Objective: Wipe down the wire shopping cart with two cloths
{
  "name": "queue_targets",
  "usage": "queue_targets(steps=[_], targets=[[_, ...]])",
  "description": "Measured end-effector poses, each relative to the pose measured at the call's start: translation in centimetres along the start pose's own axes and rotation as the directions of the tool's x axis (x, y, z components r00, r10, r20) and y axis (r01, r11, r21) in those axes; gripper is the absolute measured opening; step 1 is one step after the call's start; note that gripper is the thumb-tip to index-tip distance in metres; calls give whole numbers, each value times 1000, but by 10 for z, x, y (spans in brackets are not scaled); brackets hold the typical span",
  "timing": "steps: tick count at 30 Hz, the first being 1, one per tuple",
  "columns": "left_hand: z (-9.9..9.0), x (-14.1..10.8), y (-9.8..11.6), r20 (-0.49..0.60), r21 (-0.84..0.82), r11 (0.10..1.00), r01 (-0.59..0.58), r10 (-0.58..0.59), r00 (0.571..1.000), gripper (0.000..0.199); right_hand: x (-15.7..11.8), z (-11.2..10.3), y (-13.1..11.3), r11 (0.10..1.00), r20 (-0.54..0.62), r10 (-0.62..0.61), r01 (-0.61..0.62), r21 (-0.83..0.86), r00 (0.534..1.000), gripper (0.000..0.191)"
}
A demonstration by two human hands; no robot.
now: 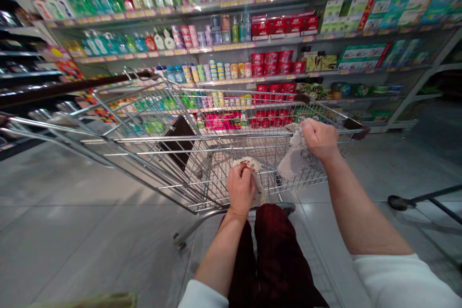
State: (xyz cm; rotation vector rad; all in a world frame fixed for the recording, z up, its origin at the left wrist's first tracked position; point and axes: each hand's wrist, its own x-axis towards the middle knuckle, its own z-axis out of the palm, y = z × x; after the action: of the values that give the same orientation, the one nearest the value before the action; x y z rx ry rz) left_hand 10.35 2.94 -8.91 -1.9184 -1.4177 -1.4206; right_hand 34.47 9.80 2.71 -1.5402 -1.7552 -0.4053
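A metal shopping cart (224,140) stands sideways in front of me, its wire side facing my knees. My right hand (319,138) is closed on a light grey cloth (291,161) at the top rail near the cart's right end, and the cloth hangs down against the wire. Lower and further left, my left hand (241,187) is closed around a cream cloth (259,184) beside the lower wires. Part of that cloth is hidden by the fingers. Whether the left hand also touches the wire I cannot tell.
Behind the cart, shelves (216,48) hold rows of bottles, cans and boxes. A brown panel (178,142) sits at the cart's left part. Another wheeled frame (429,198) stands on the tiled floor (108,231) at right. More shelving (21,74) lines the left.
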Motion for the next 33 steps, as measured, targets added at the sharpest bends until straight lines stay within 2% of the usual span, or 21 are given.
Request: queue_targets(steps=[2,4,6,9,12,15,16,18,20,21,23,25,27,30,33], targets=[[-11,21,-4,-200,34,999,7,0,980,19,0,1,0,1000,-15,-10,11,18,1000,43],[-16,34,-9,-277,75,997,0,21,961,18,0,1,0,1000,-28,-12,12,24,1000,43],[-14,32,-14,-238,118,991,-60,87,967,17,0,2,0,1000,-37,-8,9,24,999,43],[-1,4,-19,-62,139,977,-159,169,984,16,0,2,0,1000,-36,1,-1,22,999,42],[10,-27,-18,66,132,981,-140,133,989,19,0,3,1,1000,-36,0,0,19,999,41],[6,-29,-16,106,114,990,-80,68,992,21,0,3,1,1000,-40,2,-2,16,999,41],[1,-23,-16,82,96,993,-65,58,995,21,0,3,1,1000,-40,2,-1,15,999,41],[-13,-2,-17,-55,66,997,-40,43,998,20,0,3,1,1000,-41,-3,4,20,999,42],[-25,21,-20,-239,70,998,-7,24,971,21,-1,3,1,1000,-51,-7,8,24,999,42],[-28,29,-23,-295,82,997,2,23,955,21,-1,4,1,1000,-59,-8,9,24,998,42],[-29,37,-29,-327,121,992,-23,62,943,22,-1,4,1,1000,-73,-6,8,22,997,41],[-21,29,-34,-264,168,983,-79,122,957,21,-1,5,2,1000,-78,-5,7,19,997,41],[-10,7,-36,-148,194,974,-119,149,978,19,-1,5,2,1000,-77,-6,7,22,997,41],[5,-28,-35,-42,186,975,-118,128,991,15,-1,5,2,999,-63,-14,16,32,998,42],[5,-40,-31,32,151,986,-69,64,997,14,-1,4,2,999,-60,-25,27,41,998,41]])
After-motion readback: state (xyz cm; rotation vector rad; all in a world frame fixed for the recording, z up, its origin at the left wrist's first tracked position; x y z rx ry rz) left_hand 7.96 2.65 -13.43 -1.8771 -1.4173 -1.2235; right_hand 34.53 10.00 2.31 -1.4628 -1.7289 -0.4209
